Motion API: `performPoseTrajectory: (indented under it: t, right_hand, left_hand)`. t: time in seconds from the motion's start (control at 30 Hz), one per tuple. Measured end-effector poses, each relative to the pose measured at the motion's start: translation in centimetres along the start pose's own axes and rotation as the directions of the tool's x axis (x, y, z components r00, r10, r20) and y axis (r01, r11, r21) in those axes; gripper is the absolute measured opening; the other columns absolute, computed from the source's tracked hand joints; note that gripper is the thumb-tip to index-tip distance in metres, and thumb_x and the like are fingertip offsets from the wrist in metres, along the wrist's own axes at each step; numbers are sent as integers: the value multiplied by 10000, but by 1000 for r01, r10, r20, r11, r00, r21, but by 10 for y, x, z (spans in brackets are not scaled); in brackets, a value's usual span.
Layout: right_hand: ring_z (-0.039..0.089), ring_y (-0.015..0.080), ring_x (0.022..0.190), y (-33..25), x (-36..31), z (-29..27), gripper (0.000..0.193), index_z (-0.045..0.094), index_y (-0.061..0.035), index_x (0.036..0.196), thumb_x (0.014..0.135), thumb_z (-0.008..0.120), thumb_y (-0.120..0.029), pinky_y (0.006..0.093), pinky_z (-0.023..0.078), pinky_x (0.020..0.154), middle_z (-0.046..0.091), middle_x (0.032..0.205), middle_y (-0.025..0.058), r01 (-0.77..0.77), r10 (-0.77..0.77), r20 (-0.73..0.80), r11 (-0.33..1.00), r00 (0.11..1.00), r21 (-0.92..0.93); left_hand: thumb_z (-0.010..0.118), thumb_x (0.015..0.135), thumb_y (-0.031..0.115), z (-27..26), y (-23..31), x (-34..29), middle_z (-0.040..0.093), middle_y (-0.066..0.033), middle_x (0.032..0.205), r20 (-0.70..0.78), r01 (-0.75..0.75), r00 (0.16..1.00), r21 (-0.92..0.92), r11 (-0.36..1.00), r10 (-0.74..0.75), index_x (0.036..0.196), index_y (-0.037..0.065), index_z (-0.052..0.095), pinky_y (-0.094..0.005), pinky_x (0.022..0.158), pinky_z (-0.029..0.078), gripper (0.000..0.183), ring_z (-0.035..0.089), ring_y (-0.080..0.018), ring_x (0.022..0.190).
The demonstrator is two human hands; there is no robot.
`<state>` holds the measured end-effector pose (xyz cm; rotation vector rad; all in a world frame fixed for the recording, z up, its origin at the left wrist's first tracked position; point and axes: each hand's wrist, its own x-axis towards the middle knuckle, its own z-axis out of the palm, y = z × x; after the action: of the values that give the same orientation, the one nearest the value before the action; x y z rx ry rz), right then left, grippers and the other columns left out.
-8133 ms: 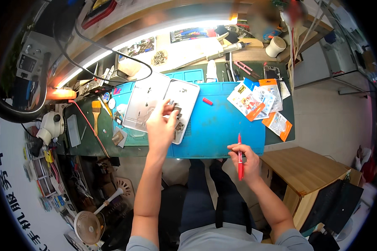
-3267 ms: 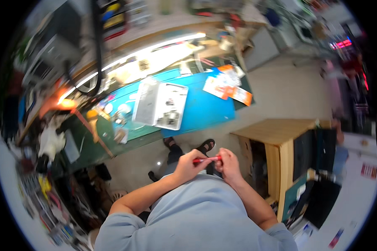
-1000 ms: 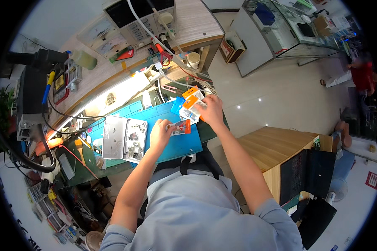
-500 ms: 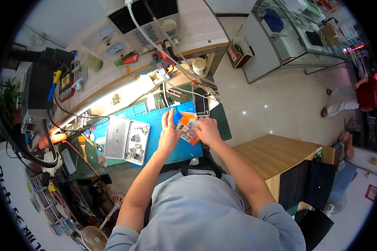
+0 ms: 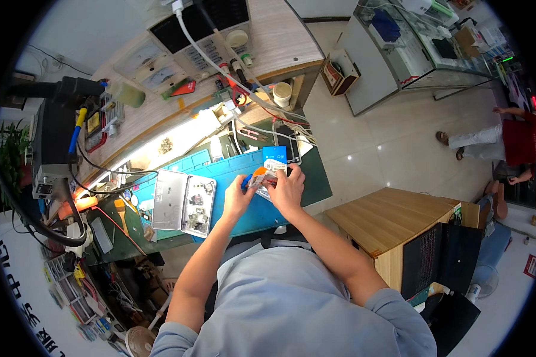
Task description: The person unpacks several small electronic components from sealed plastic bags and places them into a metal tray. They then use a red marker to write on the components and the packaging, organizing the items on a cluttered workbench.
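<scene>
Over the blue work mat (image 5: 235, 172), both hands grip a small orange-and-white printed packet (image 5: 261, 177). My left hand (image 5: 237, 196) pinches its left side, where a bit of blue shows at the fingertips. My right hand (image 5: 287, 189) has its fingers closed on the right side. A white printed piece sticks out behind the packet; whether it belongs to it I cannot tell. Left of my left hand lies an open metal case (image 5: 197, 206), with small parts in its right half and its lid folded out to the left.
A phone-like dark device (image 5: 288, 143) lies beyond my right hand. Cables (image 5: 262, 126) hang over the bench's back. A brush (image 5: 121, 209) and an orange-handled tool (image 5: 77, 206) are at the left. A wooden desk (image 5: 393, 217) stands at my right; a person in red (image 5: 521, 140) is farther off.
The packet has turned and its orange face now shows less, with a white printed piece visible behind it. My fingers have shifted on it. The person at the far right has moved.
</scene>
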<state>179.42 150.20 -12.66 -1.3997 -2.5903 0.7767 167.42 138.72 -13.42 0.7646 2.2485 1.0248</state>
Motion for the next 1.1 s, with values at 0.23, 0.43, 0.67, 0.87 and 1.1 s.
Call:
performPoseTrajectory:
  t: [0.23, 0.43, 0.67, 0.87, 1.1]
  right_hand:
    - [623, 376, 1053, 14, 1, 2, 458, 648, -48, 1159, 779, 841, -216, 418, 533, 871, 549, 1272, 180, -63, 62, 14, 945, 998, 320]
    - [698, 316, 1002, 37, -14, -23, 496, 589, -35, 1271, 838, 802, -151, 401, 558, 867, 681, 1183, 183, -137, 101, 93, 761, 991, 634]
    - [675, 124, 952, 30, -71, -64, 411, 583, 72, 1249, 932, 739, -139, 282, 559, 836, 699, 1106, 101, -438, 224, 381, 340, 897, 832]
    - [664, 121, 835, 43, -144, -58, 264, 663, 36, 1083, 992, 673, -212, 279, 531, 755, 716, 925, 83, -254, 312, 71, 596, 947, 761]
    - [625, 111, 736, 62, -205, -63, 303, 710, 47, 1043, 1006, 654, -249, 299, 516, 672, 717, 839, 89, -294, 515, 13, 468, 857, 833]
  left_hand:
    - [785, 914, 236, 6, -9, -2, 709, -24, 939, 173, 314, 949, -596, 739, -264, 1113, 20, 688, -294, 731, 539, 309, 637, -94, 815]
    - [706, 978, 218, 5, 1, -3, 718, -54, 1088, 322, 385, 922, -696, 606, -216, 1191, 20, 657, -294, 885, 522, 295, 663, -122, 959]
    - [672, 1006, 284, 4, 28, -26, 666, -70, 1196, 452, 508, 859, -691, 514, -242, 1283, 55, 570, -351, 922, 519, 374, 640, -142, 1030]
    - [581, 1045, 177, 6, 59, -74, 574, -167, 1376, 782, 752, 623, -600, 273, 2, 1414, 7, 456, -478, 1046, 514, 426, 600, -307, 1253]
    - [637, 990, 47, 44, 67, -104, 652, -158, 1271, 777, 724, 622, -522, 452, -99, 1289, -21, 549, -443, 989, 571, 319, 671, -276, 1144]
